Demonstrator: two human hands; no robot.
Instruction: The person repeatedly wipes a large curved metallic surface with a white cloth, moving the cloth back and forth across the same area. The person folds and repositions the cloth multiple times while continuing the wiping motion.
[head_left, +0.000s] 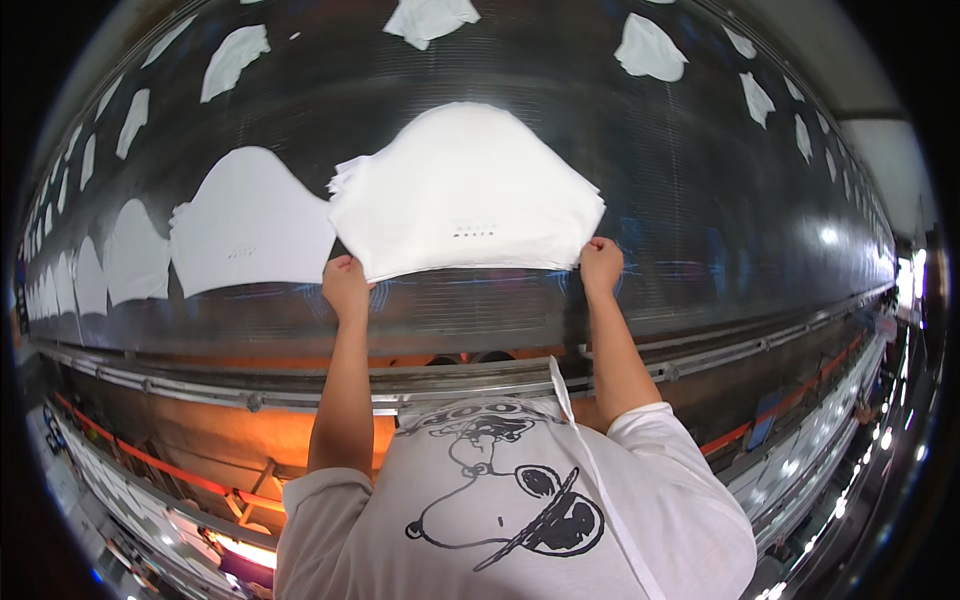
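Observation:
In the head view, a stack of white sleeve-shaped fabric panels (465, 187) is in front of me, its curved top pointing away. My left hand (347, 289) pinches the near left corner, and my right hand (601, 266) grips the near right corner. Uneven layers show along the stack's left and right edges. Small dark print runs near the lower hem. Just left of it, a similar white panel stack (251, 217) lies on the long dark table (480, 319). Blue chalk-like marks (628, 259) show on the surface near both hands.
More white panels (136, 251) line the table's near side to the left. Smaller white fabric pieces (651, 49) are spread along the far side. A metal rail (480, 386) runs along the near edge, close to my body. Long bars and orange light (255, 431) lie below.

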